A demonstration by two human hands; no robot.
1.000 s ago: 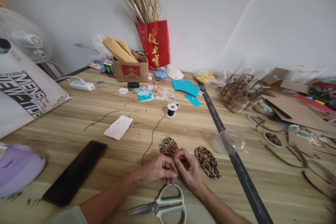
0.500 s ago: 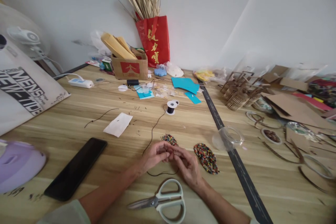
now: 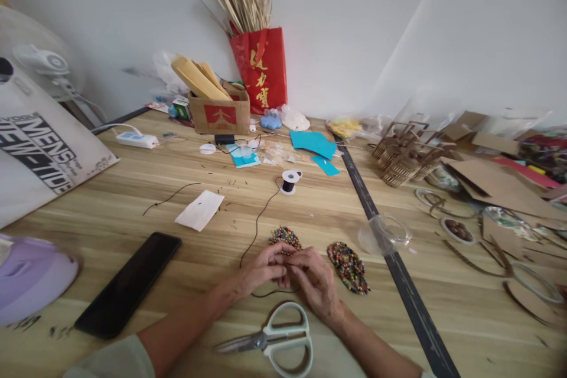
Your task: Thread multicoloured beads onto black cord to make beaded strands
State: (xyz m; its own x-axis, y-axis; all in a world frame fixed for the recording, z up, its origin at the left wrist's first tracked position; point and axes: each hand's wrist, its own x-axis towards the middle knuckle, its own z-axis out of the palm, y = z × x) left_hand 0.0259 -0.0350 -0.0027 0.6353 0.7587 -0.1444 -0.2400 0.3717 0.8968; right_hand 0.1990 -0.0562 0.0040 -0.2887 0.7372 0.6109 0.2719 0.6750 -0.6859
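My left hand [image 3: 266,266] and my right hand [image 3: 316,283] meet above the table, thumbs and fingers pinched close together. A thin black cord [image 3: 256,227] runs from the white spool [image 3: 290,180], passes beneath my left wrist and curves up to my right hand. Both sets of fingers appear closed on its end; any small bead between the tips is hidden. Just beyond the fingertips lies a pile of multicoloured beads [image 3: 284,237], partly covered by my hands. A bigger coil of strung beads [image 3: 348,267] rests right of my right hand. Scissors [image 3: 283,339] lie below, blades pointing left.
A black phone [image 3: 128,284] and a purple appliance [image 3: 33,280] are at left. White paper [image 3: 199,210] lies ahead. A clear tape roll [image 3: 385,233] sits by the dark strip [image 3: 410,289]. Small woven baskets [image 3: 401,153] and cardboard [image 3: 509,183] fill the right side.
My fingers have shifted slightly, the right hand's curling further over the left fingertips. More of the small bead pile shows. The spool, scissors and bead coil stay put.
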